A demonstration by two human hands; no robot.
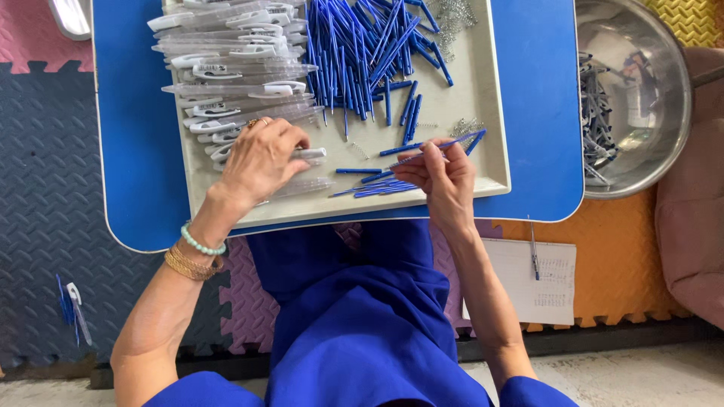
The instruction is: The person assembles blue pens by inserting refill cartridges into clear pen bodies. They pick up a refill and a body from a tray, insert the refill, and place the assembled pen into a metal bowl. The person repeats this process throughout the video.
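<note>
Cream tray (494,113) on a bright blue table (136,136). Deep blue refills (362,45) heaped in the tray, beside clear barrels (234,68) with white clips. Thin blue refill (441,147) in the right hand (441,177). Gold ring, gold bangles (188,265) and pale green beads on the left hand (260,158). Royal blue clothing. Shiny silver bowl (664,98). Mats (45,151) with ridged pattern in dark grey, pink, purple, orange and yellow. White paper (550,279).
</note>
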